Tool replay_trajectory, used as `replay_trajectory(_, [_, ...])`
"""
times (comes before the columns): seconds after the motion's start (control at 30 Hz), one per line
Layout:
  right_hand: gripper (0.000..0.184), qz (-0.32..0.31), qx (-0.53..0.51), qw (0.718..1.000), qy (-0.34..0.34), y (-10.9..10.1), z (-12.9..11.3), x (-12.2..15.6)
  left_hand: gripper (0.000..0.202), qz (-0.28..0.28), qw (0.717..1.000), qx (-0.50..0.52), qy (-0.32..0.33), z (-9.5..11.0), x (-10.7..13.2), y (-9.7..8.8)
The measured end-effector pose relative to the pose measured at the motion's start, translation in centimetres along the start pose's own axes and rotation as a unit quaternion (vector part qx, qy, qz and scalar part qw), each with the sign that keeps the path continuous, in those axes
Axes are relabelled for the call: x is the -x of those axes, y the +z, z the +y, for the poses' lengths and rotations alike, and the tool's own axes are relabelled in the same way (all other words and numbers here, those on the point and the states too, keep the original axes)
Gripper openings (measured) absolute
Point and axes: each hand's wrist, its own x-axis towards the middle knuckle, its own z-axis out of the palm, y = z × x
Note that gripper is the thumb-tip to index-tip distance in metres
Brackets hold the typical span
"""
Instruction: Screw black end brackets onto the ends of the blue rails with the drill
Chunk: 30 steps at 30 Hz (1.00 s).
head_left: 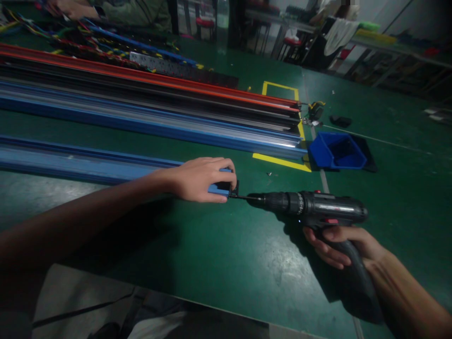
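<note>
My left hand (205, 179) is closed around the right end of a long blue metal profile (106, 162) that lies on the green table. A small black end piece (235, 188) shows at that end, partly covered by my fingers. My right hand (339, 245) grips the handle of a black cordless drill (318, 207). The drill lies level, pointing left, and its long thin bit (245, 197) reaches the black end piece. Whether a screw sits at the tip is too small to tell.
Behind lie more blue profiles (176, 127), black ones and an orange-red one (176, 81). A blue bin (321, 153) stands to the right, near yellow tape (282, 162). A small screw (269, 174) lies on the table (226, 263). Wires and a person's sleeve (141, 16) are at back left.
</note>
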Motion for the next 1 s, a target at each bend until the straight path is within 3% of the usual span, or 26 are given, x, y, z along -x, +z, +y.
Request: replay_trajectory(1.0, [0.024, 0.004, 0.003, 1.000, 0.001, 0.00, 0.00, 0.07, 0.027, -0.003, 1.000, -0.002, -0.005, 0.20, -0.12, -0.09])
